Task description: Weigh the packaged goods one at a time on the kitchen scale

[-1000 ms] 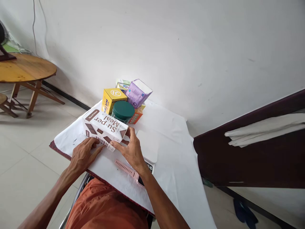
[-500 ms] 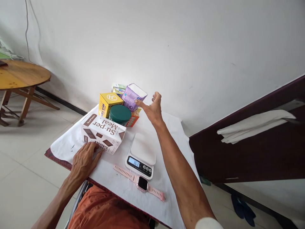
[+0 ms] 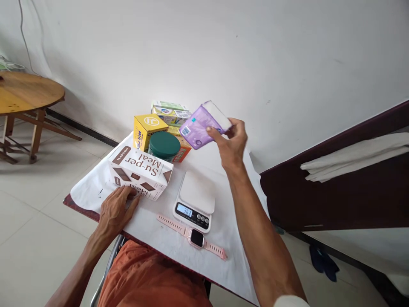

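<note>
My right hand point(image 3: 232, 143) grips a purple plastic-wrapped pack point(image 3: 202, 127) by its white end, holding it tilted above the table. Resting at the near edge, my left hand point(image 3: 116, 209) has its fingertips against a white and brown "Su-per Meal" box point(image 3: 140, 174), thumb apart from the fingers. Behind that box are a jar with a dark green lid point(image 3: 164, 145), a yellow box point(image 3: 149, 128) and a partly hidden orange box point(image 3: 183, 150). A white kitchen scale point(image 3: 194, 200), its display lit, lies between my forearms. In front of it stretches a pink smartwatch point(image 3: 195, 238).
A white cloth point(image 3: 234, 256) covers the table, which stands near the wall. Green and white boxes point(image 3: 169, 111) are at the back. A round wooden table point(image 3: 30, 91) is at left; at right, a white towel point(image 3: 358, 155) hangs on a dark panel point(image 3: 319, 204).
My right hand has closed on the purple pack and lifted it up and to the right, away from the group of boxes. My left hand stays by the Su-per Meal box.
</note>
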Demonstrator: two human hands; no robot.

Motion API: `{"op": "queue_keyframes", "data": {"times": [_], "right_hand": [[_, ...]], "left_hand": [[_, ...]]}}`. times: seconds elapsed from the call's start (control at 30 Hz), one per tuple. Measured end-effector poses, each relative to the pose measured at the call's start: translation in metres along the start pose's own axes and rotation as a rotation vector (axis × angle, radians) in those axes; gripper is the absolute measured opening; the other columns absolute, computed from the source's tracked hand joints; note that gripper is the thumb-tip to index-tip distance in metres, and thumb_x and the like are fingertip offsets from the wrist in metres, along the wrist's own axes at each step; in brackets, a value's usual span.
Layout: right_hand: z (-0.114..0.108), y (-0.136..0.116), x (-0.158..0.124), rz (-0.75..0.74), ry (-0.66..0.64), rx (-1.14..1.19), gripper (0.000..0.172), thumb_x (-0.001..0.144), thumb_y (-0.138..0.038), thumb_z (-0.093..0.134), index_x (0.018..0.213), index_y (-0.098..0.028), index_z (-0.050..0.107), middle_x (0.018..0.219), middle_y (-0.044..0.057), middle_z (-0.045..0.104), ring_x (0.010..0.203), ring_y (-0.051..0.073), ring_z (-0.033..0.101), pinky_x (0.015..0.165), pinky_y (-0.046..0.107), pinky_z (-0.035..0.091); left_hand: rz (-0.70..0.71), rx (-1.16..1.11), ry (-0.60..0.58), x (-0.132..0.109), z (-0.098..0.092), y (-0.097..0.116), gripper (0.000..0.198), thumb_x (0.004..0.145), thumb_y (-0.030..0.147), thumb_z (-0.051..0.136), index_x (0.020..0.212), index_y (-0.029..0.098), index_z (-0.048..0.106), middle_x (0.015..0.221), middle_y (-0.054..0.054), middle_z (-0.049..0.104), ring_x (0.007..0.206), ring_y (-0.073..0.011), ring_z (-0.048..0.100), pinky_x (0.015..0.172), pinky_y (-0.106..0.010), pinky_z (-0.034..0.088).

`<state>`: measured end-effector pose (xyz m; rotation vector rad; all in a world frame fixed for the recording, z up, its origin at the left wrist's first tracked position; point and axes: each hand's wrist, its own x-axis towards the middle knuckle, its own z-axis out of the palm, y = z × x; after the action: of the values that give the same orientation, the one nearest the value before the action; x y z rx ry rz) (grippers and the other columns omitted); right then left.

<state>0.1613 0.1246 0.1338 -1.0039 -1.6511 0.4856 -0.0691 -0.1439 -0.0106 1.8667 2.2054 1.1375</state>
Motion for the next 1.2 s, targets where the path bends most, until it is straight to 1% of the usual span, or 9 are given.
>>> {"op": "queue_keyframes", "data": {"times": [0.17, 0.27, 0.37, 0.47, 0.67, 0.77, 0.97, 1.1, 1.2], "right_hand": [[-0.074, 0.004, -0.057, 0.127, -0.09, -0.04, 0.061, 0.069, -0.055, 0.089, 0.115, -0.026, 0.061, 0.112, 0.006, 0.069, 0.104, 0.026, 0.068, 0.08, 0.04, 0.061], [-0.095, 0.012, -0.091, 0.227, -0.114, -0.03, 0.066, 0.065, -0.054, 0.092, 0.116, -0.026, 0.062, 0.111, 0.005, 0.07, 0.101, 0.027, 0.069, 0.077, 0.039, 0.062], [-0.099, 0.018, -0.117, 0.261, -0.127, -0.016, 0.07, 0.063, -0.054, 0.093, 0.119, -0.026, 0.062, 0.113, 0.005, 0.07, 0.101, 0.026, 0.069, 0.08, 0.041, 0.063], [-0.097, 0.019, -0.131, 0.275, -0.174, 0.001, 0.071, 0.066, -0.056, 0.092, 0.123, -0.027, 0.061, 0.119, 0.005, 0.07, 0.107, 0.026, 0.069, 0.087, 0.043, 0.064], [-0.11, 0.03, -0.137, 0.311, -0.239, 0.06, 0.105, 0.063, -0.06, 0.094, 0.151, -0.034, 0.044, 0.152, 0.012, 0.056, 0.136, 0.032, 0.059, 0.098, 0.05, 0.06], [-0.119, 0.036, -0.138, 0.354, -0.281, 0.042, 0.111, 0.06, -0.06, 0.095, 0.153, -0.033, 0.041, 0.156, 0.014, 0.053, 0.14, 0.034, 0.056, 0.099, 0.051, 0.059], [-0.109, 0.036, -0.139, 0.351, -0.36, -0.056, 0.093, 0.064, -0.06, 0.092, 0.14, -0.028, 0.052, 0.136, 0.011, 0.067, 0.122, 0.031, 0.064, 0.084, 0.043, 0.058], [-0.099, 0.033, -0.14, 0.367, -0.335, -0.08, 0.074, 0.066, -0.056, 0.091, 0.125, -0.024, 0.06, 0.116, 0.007, 0.073, 0.101, 0.026, 0.069, 0.079, 0.041, 0.059], [-0.098, 0.039, -0.136, 0.364, -0.3, -0.004, 0.06, 0.067, -0.051, 0.09, 0.114, -0.024, 0.065, 0.11, 0.005, 0.074, 0.097, 0.025, 0.07, 0.077, 0.039, 0.061]], "left_hand": [[0.111, -0.159, -0.066, -0.012, 0.001, 0.025, 0.02, 0.104, 0.036, 0.059, 0.089, 0.023, 0.062, 0.08, 0.001, 0.067, 0.071, -0.0149, 0.067, 0.068, -0.027, 0.054], [0.176, -0.244, -0.18, -0.021, 0.019, 0.052, 0.018, 0.104, 0.038, 0.06, 0.112, 0.022, 0.064, 0.1, -0.005, 0.072, 0.087, -0.0186, 0.073, 0.079, -0.031, 0.06], [0.236, -0.205, -0.212, -0.029, 0.043, 0.071, 0.051, 0.101, 0.045, 0.064, 0.143, 0.02, 0.053, 0.128, -0.016, 0.07, 0.114, -0.0294, 0.071, 0.097, -0.045, 0.06], [0.238, -0.141, -0.217, -0.031, 0.058, 0.076, 0.076, 0.099, 0.052, 0.066, 0.159, 0.019, 0.035, 0.139, -0.021, 0.063, 0.126, -0.0363, 0.065, 0.103, -0.054, 0.056], [0.263, -0.154, -0.256, -0.02, 0.06, 0.074, 0.081, 0.1, 0.054, 0.064, 0.164, 0.022, 0.028, 0.142, -0.02, 0.06, 0.132, -0.0363, 0.061, 0.109, -0.054, 0.053], [0.302, -0.155, -0.263, -0.017, 0.06, 0.075, 0.081, 0.098, 0.056, 0.066, 0.162, 0.022, 0.031, 0.139, -0.018, 0.061, 0.129, -0.0361, 0.061, 0.107, -0.053, 0.053], [0.291, -0.112, -0.244, -0.022, 0.063, 0.072, 0.078, 0.101, 0.055, 0.062, 0.163, 0.022, 0.03, 0.129, -0.015, 0.066, 0.119, -0.0347, 0.062, 0.102, -0.052, 0.051], [0.297, -0.078, -0.252, -0.024, 0.062, 0.072, 0.074, 0.1, 0.055, 0.064, 0.16, 0.021, 0.037, 0.124, -0.014, 0.068, 0.115, -0.0332, 0.062, 0.098, -0.048, 0.05], [0.316, -0.08, -0.229, -0.022, 0.061, 0.074, 0.064, 0.101, 0.054, 0.062, 0.152, 0.019, 0.046, 0.116, -0.012, 0.069, 0.107, -0.0313, 0.063, 0.092, -0.046, 0.05]]}}
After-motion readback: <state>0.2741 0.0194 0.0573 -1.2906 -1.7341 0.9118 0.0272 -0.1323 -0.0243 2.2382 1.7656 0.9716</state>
